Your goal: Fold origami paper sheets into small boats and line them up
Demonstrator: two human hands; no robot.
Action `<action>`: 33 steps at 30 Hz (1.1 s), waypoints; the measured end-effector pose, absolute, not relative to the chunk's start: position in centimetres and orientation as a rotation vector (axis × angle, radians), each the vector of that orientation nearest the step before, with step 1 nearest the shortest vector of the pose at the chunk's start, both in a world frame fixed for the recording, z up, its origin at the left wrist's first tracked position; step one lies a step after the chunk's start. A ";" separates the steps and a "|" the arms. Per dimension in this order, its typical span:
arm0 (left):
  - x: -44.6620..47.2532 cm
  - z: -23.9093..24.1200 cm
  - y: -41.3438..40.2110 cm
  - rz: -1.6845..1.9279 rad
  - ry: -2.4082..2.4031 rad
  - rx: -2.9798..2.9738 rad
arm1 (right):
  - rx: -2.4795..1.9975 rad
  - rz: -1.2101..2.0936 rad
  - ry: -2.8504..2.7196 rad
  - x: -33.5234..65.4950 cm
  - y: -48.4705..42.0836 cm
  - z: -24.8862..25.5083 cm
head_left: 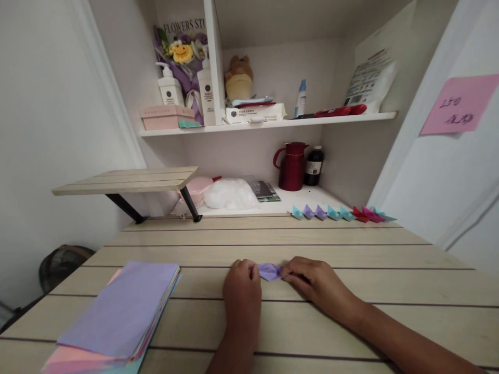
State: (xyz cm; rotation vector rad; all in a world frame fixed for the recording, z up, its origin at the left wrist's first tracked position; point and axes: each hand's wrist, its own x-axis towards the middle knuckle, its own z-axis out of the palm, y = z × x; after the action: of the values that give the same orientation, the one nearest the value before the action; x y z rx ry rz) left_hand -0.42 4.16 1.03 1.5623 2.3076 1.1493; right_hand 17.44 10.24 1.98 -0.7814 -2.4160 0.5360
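Observation:
A small folded piece of purple paper (270, 271) lies between my two hands, just above or on the wooden table. My left hand (242, 278) is closed with its fingertips at the paper's left end. At the right end, the thumb and fingers of my right hand (310, 275) pinch the paper. Its folds look like those of the small origami boats (321, 212) lined up at the table's far right. To the left of my hands lies a stack of coloured paper sheets (125, 306), with a purple sheet on top.
A small raised wooden shelf (128, 182) on black brackets stands at the back left. Behind the table are a white plastic bag (232, 194), a dark red jug (292, 169) and a dark bottle (313, 167). Bottles and boxes fill the white shelf (249, 125) above. A pink note (460, 104) hangs at right.

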 end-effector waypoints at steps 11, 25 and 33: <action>-1.3 0.3 4.8 1.306 1.994 1.531 | -0.660 0.650 -2.398 16.9 9.4 1.8; -0.7 0.8 4.4 1.152 2.124 1.658 | -0.942 0.414 -2.347 16.5 8.9 2.4; -0.3 0.7 4.2 1.105 2.230 1.669 | -0.983 0.230 -2.369 15.9 8.9 2.0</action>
State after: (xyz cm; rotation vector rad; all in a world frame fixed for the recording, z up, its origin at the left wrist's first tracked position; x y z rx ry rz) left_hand -0.32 4.23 0.74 1.6686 2.2305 1.1053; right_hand 15.92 8.88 2.01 -0.9832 -2.3686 0.2296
